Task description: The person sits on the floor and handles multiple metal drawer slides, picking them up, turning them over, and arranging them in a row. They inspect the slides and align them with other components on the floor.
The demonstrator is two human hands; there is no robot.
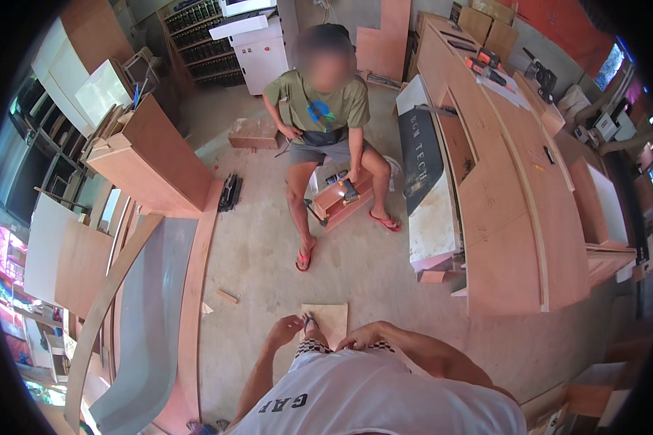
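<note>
Left hand (pixel 288 329) held out, right hand (pixel 360 336) curled near shorts (pixel 313 347)

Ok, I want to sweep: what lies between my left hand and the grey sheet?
In the head view, from your left hand to the sheet: floor, two small scraps, then a reddish board along the sheet.

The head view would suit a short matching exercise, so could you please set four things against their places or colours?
Things:
1. Left hand
2. Flat board
3. Co-worker's sandals
4. Camera wearer's shorts

Places or colours:
A. Red
B. Black-and-white checkered
C. Just left of the flat board in the picture
D. Pale, lying on the floor

Right pairs: 1-C, 2-D, 3-A, 4-B
</note>
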